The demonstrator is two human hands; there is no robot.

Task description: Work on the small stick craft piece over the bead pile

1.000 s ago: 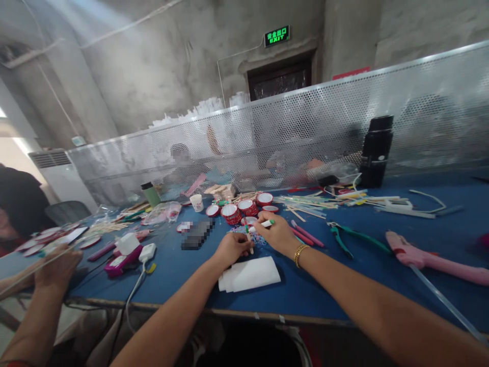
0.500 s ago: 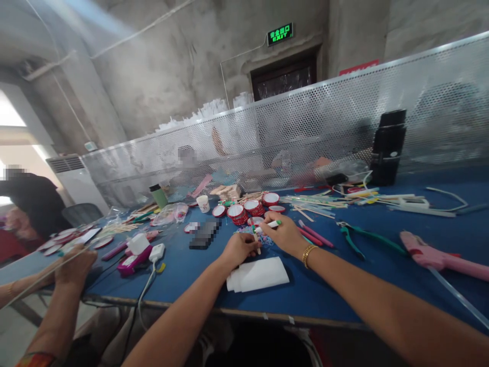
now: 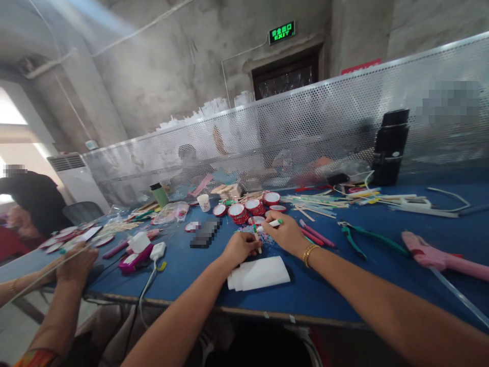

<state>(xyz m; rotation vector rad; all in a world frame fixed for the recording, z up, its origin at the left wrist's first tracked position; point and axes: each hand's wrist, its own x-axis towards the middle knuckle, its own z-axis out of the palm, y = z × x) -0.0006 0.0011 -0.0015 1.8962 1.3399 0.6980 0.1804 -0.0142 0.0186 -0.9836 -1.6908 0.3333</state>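
My left hand [image 3: 242,247] is closed, pinching a narrow wooden stick [image 3: 254,229] that stands up between its fingers, with red and green colouring on its upper part. My right hand [image 3: 286,233] grips a white marker pen [image 3: 275,223] with a green end, its front at the stick. Just under my hands lies a folded white paper [image 3: 263,273]. Behind them is a patch of thin bluish and pink shreds [image 3: 269,238]. Fine detail where pen meets stick is too small to make out.
Red-rimmed round tins [image 3: 237,213] stand beyond my hands. To the right are pink and red pens [image 3: 317,234], green-handled pliers [image 3: 351,239] and a pink glue gun [image 3: 431,252]. At left, another person's hand [image 3: 76,262] works near a purple device [image 3: 133,259]. A perforated metal screen [image 3: 324,122] borders the back.
The view has shifted very slightly. Both hands keep almost the same position, with the marker pen still held at the stick and only small finger-level movement.
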